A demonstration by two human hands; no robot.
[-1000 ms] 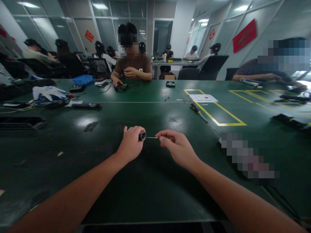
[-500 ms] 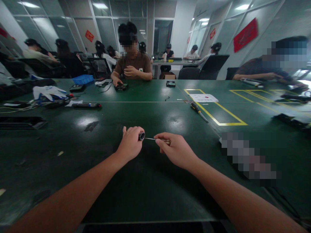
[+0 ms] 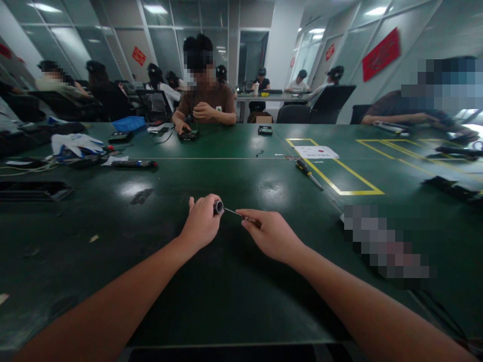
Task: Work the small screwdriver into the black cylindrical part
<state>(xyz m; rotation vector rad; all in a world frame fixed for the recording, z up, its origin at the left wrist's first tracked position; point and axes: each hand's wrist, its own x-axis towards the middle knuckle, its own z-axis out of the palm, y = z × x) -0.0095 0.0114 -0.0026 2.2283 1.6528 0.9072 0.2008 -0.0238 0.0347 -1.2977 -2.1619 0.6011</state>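
My left hand [image 3: 199,221] is closed around a small dark cylinder [image 3: 218,207], whose round, hollow-looking end faces right and toward me. Most of that cylinder is hidden by the fingers. In my right hand [image 3: 271,231] a thin metal-shafted tool [image 3: 232,212], which looks like a small screwdriver, is pinched between thumb and fingers. Its shaft slants up to the left, the tip at or very close to the rim of the cylinder's end; whether it touches I cannot tell. Both hands are above the green table [image 3: 234,301].
Ahead lies a black-and-yellow screwdriver [image 3: 309,174] beside yellow tape and a paper sheet [image 3: 316,152]. A blurred-out object [image 3: 385,241] is on the right. White gloves [image 3: 77,145], a pen-like tool [image 3: 134,164] and a blue bin [image 3: 129,123] lie left. A co-worker [image 3: 206,100] sits opposite.
The cylinder and my left hand have shifted slightly left and up. The tool in my right hand has tilted, its tip now higher, near the cylinder's rim.
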